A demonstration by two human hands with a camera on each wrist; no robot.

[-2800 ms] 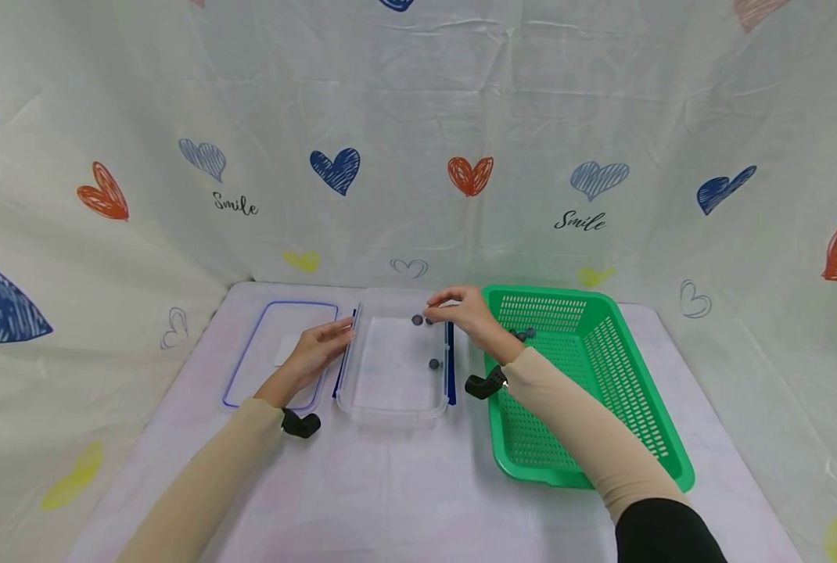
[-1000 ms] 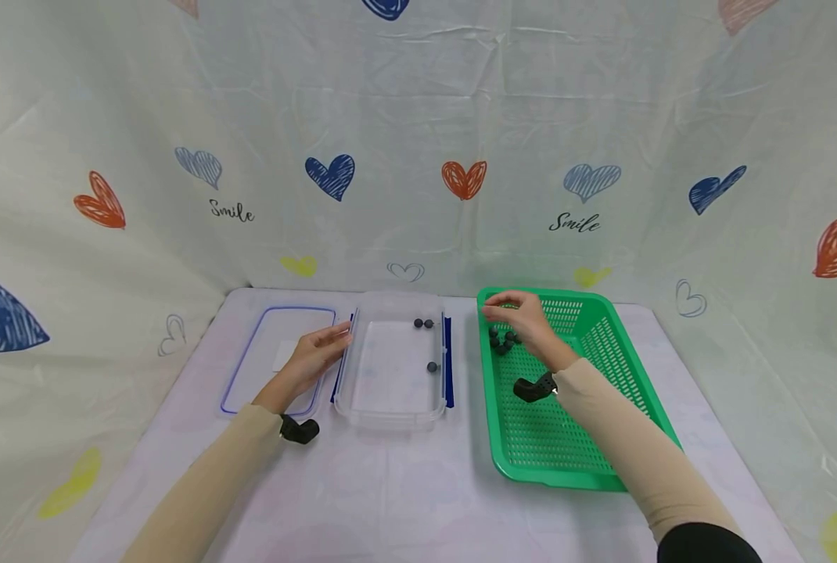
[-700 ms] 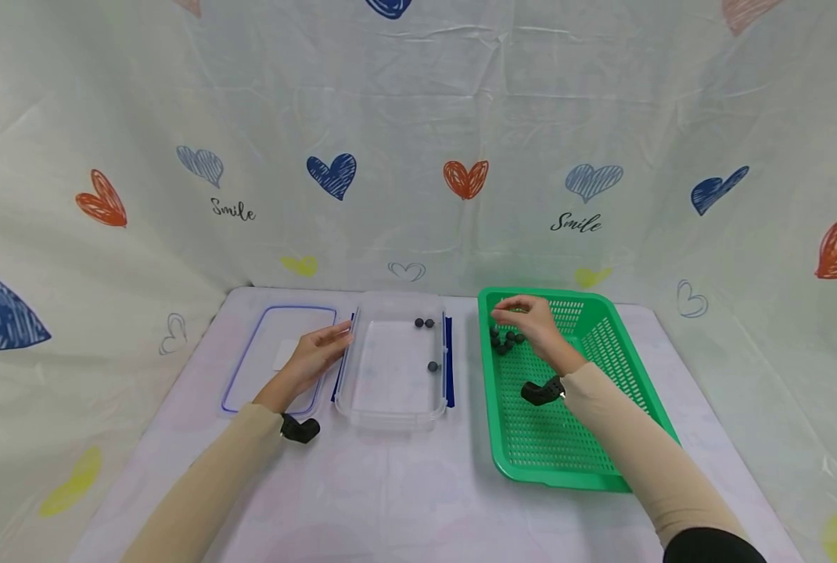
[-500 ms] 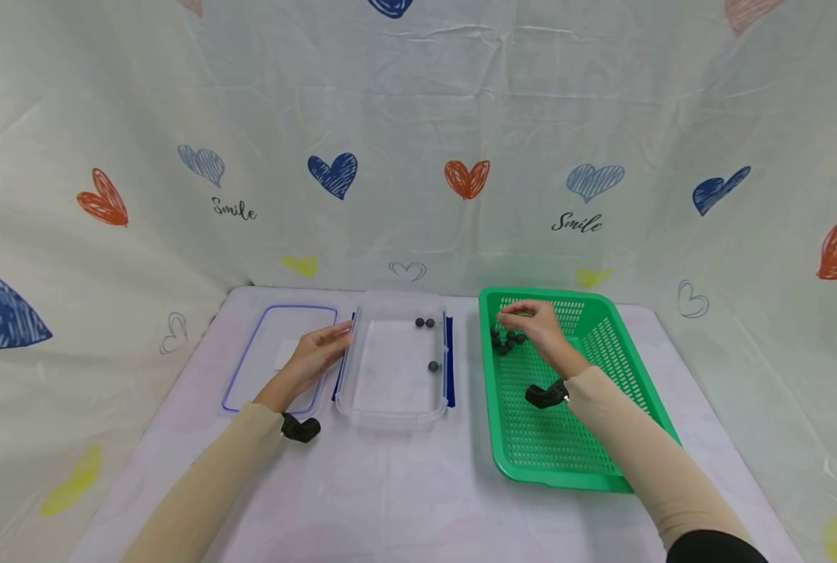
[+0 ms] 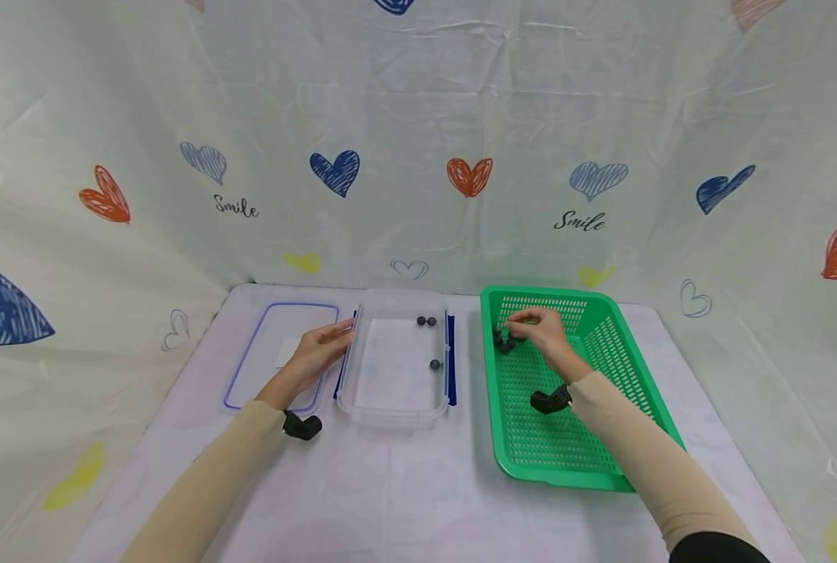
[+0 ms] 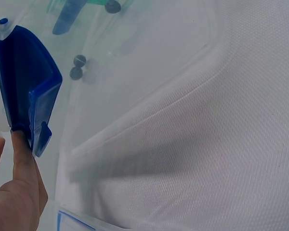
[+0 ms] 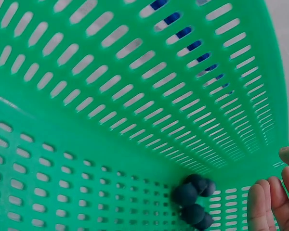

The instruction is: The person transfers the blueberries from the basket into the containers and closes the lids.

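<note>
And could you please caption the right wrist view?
Dark balls clustered inside a green basket, right hand nearby.

On the table (image 5: 404,500) before you (its cloth is white, with faint pink patches) lie a blue-edged clear lid (image 5: 281,327), a clear box (image 5: 390,414) and, to your right, a green basket (image 5: 559,450).

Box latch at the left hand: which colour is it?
Dark blue latch; clearest in the left wrist view.

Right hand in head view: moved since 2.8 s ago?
Yes, rightward: then it was at the far right of the clear box; now the right hand is over the far left part of the green basket.
</note>
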